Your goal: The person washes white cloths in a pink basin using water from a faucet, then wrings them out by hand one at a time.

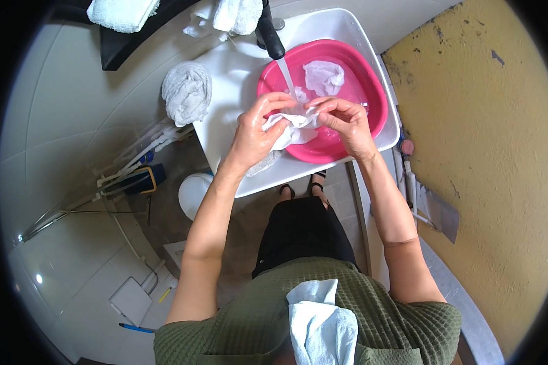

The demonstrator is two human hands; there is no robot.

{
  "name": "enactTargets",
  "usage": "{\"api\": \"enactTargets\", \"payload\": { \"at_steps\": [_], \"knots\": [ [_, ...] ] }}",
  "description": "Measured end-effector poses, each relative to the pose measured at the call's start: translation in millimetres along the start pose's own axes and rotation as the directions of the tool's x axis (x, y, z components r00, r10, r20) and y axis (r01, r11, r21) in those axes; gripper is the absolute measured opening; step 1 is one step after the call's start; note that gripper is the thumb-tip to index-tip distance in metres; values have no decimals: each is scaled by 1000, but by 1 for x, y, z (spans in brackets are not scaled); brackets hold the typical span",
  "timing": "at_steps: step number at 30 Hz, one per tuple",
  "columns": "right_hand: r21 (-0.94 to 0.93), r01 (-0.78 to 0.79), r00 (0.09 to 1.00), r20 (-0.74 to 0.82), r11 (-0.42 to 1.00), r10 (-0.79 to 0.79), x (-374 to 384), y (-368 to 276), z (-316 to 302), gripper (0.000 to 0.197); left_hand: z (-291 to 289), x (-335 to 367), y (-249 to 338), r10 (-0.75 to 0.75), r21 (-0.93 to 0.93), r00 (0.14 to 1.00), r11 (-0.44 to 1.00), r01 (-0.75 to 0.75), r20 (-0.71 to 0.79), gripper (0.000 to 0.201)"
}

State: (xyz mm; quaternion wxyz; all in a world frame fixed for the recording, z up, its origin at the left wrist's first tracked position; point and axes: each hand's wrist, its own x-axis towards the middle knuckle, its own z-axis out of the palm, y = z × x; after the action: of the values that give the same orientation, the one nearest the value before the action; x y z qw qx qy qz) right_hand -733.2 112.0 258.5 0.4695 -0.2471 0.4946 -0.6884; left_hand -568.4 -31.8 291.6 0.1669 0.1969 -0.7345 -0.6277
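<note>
Downward fisheye view, head-worn

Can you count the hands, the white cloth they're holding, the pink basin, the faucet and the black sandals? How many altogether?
Hands (left hand, right hand): 2
White cloth held in both hands: 1 (held cloth)
Pink basin: 1
Black faucet: 1
Black sandals: 2
Total: 7

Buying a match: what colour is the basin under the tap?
The basin is bright pink; the head view shows it.
</note>
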Motion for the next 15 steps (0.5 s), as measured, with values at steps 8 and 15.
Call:
{"api": "enactTargets", "payload": {
  "at_steps": [8, 15],
  "knots": [
    [-206, 102, 994, -24, 973, -110, -6, -6, -13, 10, 0, 0, -1, -106, 97, 994, 990, 104, 23, 13],
    [-381, 40, 999, 15, 924, -38, -1, -15, -6, 18, 2, 0, 1, -63, 40, 997, 997, 62, 48, 15]
  ]
}}
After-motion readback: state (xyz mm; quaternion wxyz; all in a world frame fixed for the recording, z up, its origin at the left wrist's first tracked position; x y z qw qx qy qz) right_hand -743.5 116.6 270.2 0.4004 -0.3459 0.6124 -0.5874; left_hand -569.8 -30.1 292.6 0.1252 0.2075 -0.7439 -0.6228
